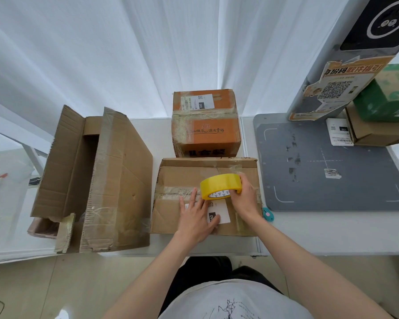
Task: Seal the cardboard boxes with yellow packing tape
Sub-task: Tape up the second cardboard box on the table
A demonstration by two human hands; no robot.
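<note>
Our right fingers (241, 180) curl around the yellow tape roll (221, 185), holding it just above the top of the flat brown box (187, 173) on the white table (332, 229). Our left hand (197, 215) lies flat with straight fingers, pressing on the box lid beside the white label (224, 211). An orange box (206, 125) stands behind it.

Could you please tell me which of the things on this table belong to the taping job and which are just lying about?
In use:
- yellow tape roll, held by the right hand
- flat brown box, pressed by the left hand
- orange box behind it
- open box at left

Lying about:
- grey mat
- small teal cutter
- green box at far right
</note>
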